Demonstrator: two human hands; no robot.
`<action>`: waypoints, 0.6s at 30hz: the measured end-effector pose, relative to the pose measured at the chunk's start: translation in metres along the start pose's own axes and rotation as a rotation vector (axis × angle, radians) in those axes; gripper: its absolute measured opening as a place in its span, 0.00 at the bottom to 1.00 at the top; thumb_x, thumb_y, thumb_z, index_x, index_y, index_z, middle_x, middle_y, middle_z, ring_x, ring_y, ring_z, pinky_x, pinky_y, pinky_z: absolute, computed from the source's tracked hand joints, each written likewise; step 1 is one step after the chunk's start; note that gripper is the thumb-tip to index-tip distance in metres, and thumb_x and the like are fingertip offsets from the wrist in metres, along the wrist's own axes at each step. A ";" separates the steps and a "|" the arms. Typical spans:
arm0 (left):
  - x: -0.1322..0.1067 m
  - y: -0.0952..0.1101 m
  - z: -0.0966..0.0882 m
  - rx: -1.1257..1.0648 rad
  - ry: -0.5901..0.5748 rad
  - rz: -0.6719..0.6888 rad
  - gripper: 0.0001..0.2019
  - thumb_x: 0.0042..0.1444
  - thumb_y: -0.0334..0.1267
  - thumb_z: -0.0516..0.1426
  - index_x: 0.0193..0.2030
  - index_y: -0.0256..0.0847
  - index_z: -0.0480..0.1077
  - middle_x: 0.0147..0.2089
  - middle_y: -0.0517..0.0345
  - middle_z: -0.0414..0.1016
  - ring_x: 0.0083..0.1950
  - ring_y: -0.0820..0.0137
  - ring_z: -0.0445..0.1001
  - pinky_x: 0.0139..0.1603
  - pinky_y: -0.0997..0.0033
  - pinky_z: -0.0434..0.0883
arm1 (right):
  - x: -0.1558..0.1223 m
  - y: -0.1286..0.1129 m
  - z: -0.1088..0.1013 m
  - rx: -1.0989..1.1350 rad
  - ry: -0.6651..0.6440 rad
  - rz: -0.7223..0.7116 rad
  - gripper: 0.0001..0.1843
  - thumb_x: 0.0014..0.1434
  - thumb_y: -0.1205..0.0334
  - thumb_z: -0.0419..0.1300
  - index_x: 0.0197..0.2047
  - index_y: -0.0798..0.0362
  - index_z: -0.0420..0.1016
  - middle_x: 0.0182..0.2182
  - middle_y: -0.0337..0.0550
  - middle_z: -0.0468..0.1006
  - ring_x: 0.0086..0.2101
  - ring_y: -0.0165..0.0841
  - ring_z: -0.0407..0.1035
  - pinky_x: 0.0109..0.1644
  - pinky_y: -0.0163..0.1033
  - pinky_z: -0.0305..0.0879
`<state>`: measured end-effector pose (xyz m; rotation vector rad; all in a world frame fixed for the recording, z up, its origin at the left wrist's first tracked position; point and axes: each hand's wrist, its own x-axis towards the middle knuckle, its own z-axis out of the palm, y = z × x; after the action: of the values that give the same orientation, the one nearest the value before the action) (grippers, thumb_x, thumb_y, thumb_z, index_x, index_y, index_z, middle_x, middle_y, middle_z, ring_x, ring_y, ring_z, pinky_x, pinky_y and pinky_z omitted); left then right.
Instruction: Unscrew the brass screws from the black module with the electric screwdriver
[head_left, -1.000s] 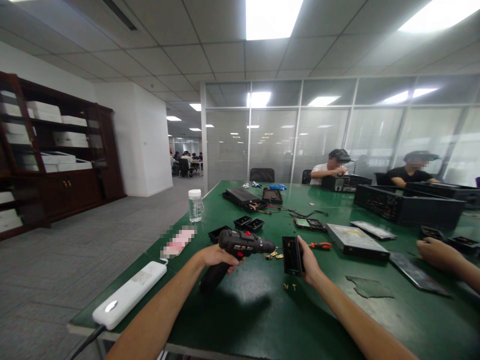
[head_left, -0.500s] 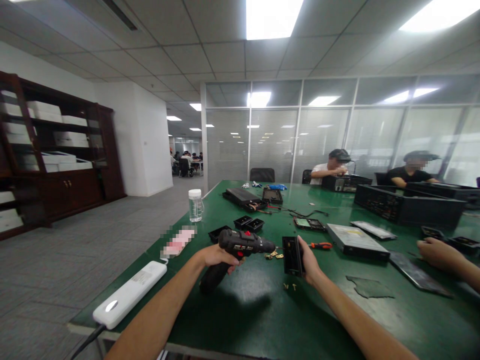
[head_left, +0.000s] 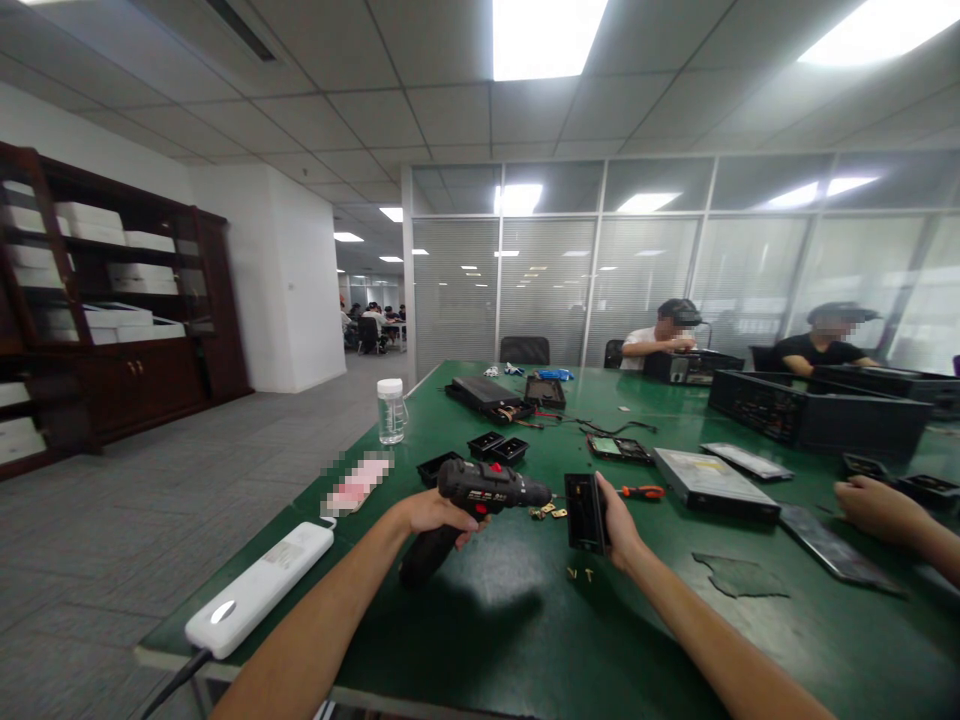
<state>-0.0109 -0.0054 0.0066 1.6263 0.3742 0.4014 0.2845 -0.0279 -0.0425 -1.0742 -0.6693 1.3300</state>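
Observation:
My left hand [head_left: 442, 517] is wrapped round the grip of a black cordless drill [head_left: 487, 487] with red buttons, its nose pointing right. My right hand [head_left: 619, 522] holds a small black plastic box [head_left: 584, 515] upright, its open side turned to the drill. The drill's bit reaches the box's opening; whether it touches a screw inside I cannot tell. Under the drill's nose lie several small brass-coloured metal pieces [head_left: 553, 511]. Two loose screws [head_left: 588, 575] rest on the table just below the box. Behind my right hand is a screwdriver [head_left: 643, 492] with an orange and black handle.
The green table [head_left: 465, 650] bears more black boxes [head_left: 499, 447], a clear bottle [head_left: 390, 411], a white power strip [head_left: 259, 590], a silver disc drive [head_left: 715, 485] and a black computer case [head_left: 817, 410]. Another person's hand [head_left: 881, 512] is at the right; two people sit across.

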 end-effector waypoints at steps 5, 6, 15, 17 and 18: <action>0.000 -0.001 -0.002 0.011 -0.007 -0.002 0.17 0.42 0.36 0.59 0.39 0.31 0.65 0.31 0.55 0.65 0.25 0.75 0.65 0.26 0.74 0.64 | 0.000 0.001 0.000 0.012 -0.004 -0.020 0.23 0.44 0.41 0.54 0.27 0.54 0.69 0.19 0.40 0.72 0.20 0.33 0.67 0.23 0.38 0.63; 0.001 -0.002 -0.002 0.013 -0.009 0.002 0.16 0.42 0.36 0.59 0.39 0.31 0.65 0.31 0.55 0.65 0.25 0.75 0.65 0.26 0.73 0.64 | 0.000 0.001 0.000 0.013 -0.001 -0.021 0.22 0.44 0.41 0.54 0.27 0.54 0.69 0.19 0.40 0.72 0.20 0.33 0.67 0.23 0.38 0.63; 0.001 -0.004 -0.004 0.016 -0.014 0.017 0.16 0.42 0.36 0.59 0.39 0.30 0.65 0.32 0.54 0.65 0.25 0.75 0.65 0.26 0.74 0.64 | -0.004 -0.002 0.003 0.021 -0.004 0.001 0.22 0.44 0.41 0.53 0.26 0.53 0.69 0.18 0.40 0.72 0.19 0.32 0.66 0.23 0.38 0.63; 0.001 -0.003 -0.003 0.016 -0.015 0.007 0.17 0.42 0.36 0.59 0.39 0.31 0.65 0.32 0.54 0.65 0.25 0.76 0.65 0.26 0.74 0.64 | -0.003 -0.001 0.002 0.023 -0.007 0.002 0.22 0.44 0.41 0.53 0.26 0.53 0.69 0.18 0.40 0.72 0.19 0.32 0.66 0.23 0.38 0.63; 0.001 -0.002 -0.003 0.017 -0.014 0.003 0.17 0.42 0.37 0.59 0.39 0.31 0.65 0.32 0.54 0.65 0.25 0.76 0.65 0.25 0.74 0.64 | -0.003 -0.001 0.002 0.026 -0.008 0.001 0.22 0.44 0.41 0.53 0.26 0.53 0.69 0.18 0.39 0.71 0.19 0.32 0.66 0.23 0.38 0.63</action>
<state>-0.0116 -0.0027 0.0045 1.6457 0.3660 0.3900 0.2826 -0.0298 -0.0402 -1.0495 -0.6557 1.3408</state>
